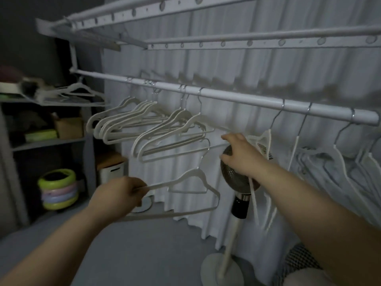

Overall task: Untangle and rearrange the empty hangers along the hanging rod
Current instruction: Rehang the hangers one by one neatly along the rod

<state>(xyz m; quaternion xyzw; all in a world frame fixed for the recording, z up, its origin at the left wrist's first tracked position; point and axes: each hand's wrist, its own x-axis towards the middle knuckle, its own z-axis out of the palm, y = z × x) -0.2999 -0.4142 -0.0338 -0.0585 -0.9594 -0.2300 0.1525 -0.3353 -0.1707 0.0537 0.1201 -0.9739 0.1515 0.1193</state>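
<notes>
Now the left hand (121,193) clenches one arm of a loose hanger (185,193), its long axis running rightward from the fist, hook up toward the cluster (156,129) on the rod (226,96). Right hand (237,149) grips a hanger bar just right of that cluster. The fan (235,174) crowds in right below it.

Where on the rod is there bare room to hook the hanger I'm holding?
The rod is bare between the single hook above the tangled bunch and the hook over the right hand. Left of that gap hooks crowd together; rightward, spaced wire hangers occupy it. The left hand holds the loose hanger below.
</notes>
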